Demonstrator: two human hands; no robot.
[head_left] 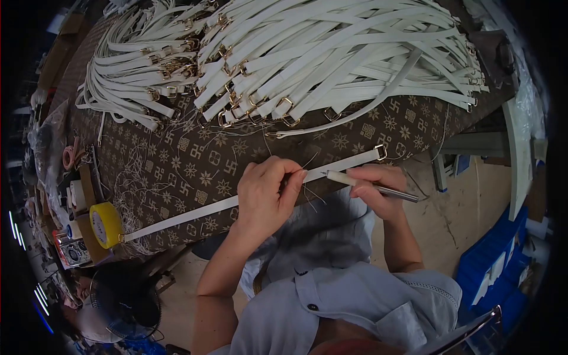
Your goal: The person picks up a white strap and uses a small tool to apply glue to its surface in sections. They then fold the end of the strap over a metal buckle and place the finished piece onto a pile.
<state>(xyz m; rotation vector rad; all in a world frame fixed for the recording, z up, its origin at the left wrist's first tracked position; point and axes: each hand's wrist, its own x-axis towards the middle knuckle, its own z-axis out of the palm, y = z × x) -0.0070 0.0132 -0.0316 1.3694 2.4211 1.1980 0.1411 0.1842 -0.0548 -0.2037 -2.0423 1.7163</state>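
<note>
A long white strap (201,212) lies slantwise across the near side of the patterned cloth, with a gold-coloured metal buckle (380,152) at its right end. My left hand (264,194) is closed on the strap near its middle, thumb and forefinger pinching it. Loose thread ends stick out above and below the strap at those fingertips. In my right hand (381,188) is a slim pen-shaped tool (341,177) with a white front part and a metal rear shaft. Its tip points left at the strap, close to my left fingertips; whether it touches cannot be made out.
A large heap of white straps (343,53) with buckles covers the far side of the table, beside a smaller bundle (127,77). Loose threads (139,177) litter the cloth. Yellow tape (106,226) stands at the left edge. A fan (125,302) is lower left, a blue crate (494,260) right.
</note>
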